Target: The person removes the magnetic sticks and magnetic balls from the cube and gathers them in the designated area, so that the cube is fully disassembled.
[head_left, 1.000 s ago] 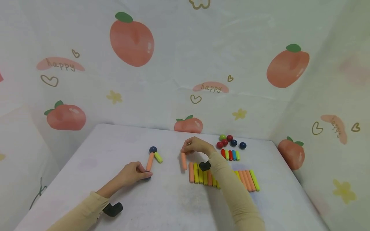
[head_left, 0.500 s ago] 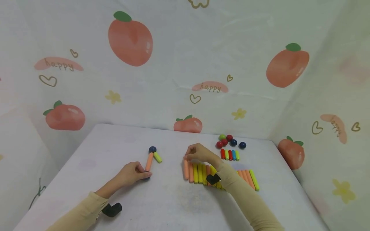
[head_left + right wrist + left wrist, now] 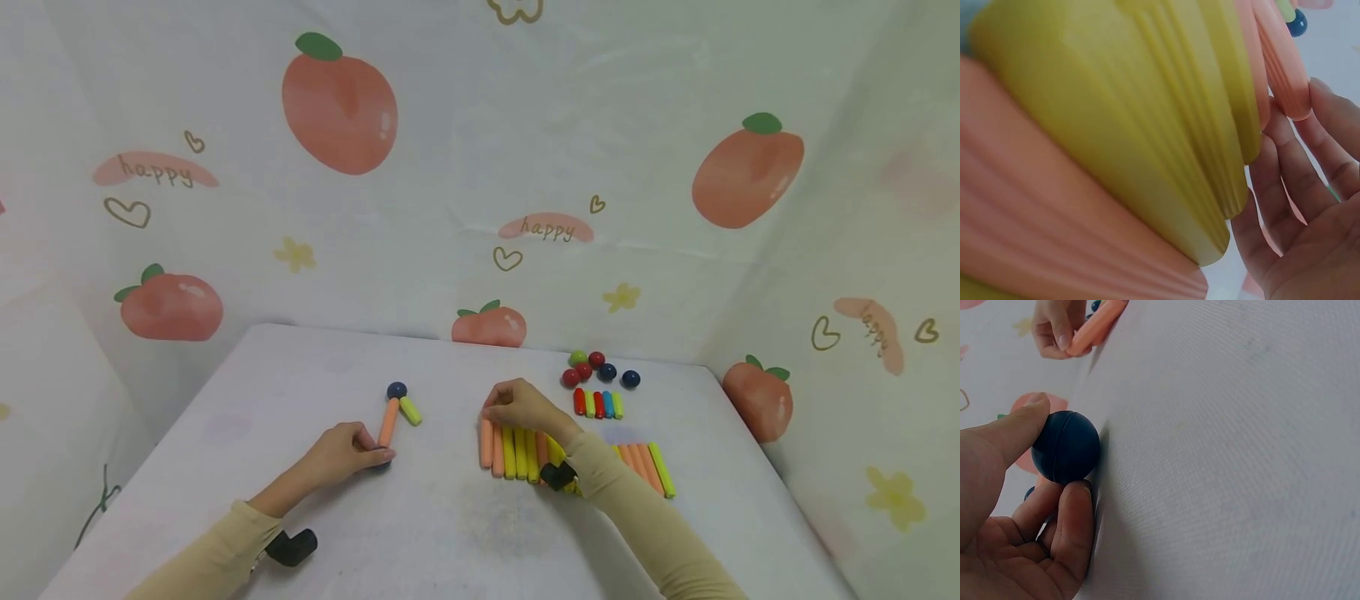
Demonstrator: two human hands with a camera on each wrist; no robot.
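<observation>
My left hand (image 3: 341, 457) pinches a dark blue ball (image 3: 1066, 447) between thumb and fingers, low over the white tabletop. An orange rod (image 3: 388, 422) runs from that ball to another dark blue ball (image 3: 397, 390), where a short yellow-green rod (image 3: 410, 410) also meets it at an angle. With thumb and fingertips, my right hand (image 3: 525, 407) holds the far end of an orange rod (image 3: 1288, 69). This rod lies alongside the left end of a row of long orange and yellow rods (image 3: 521, 457). My right forearm hides the middle of that row.
Behind the row lie several short rods in red, yellow-green and blue (image 3: 598, 405). Beyond them sit loose red balls (image 3: 583, 372), a green ball (image 3: 577, 357) and dark blue balls (image 3: 631, 379). A printed cloth wall (image 3: 420, 250) stands along the table's back edge.
My right hand has brought the orange rod toward me and slightly right, from apart to beside the row. My left hand has stayed on the ball.
</observation>
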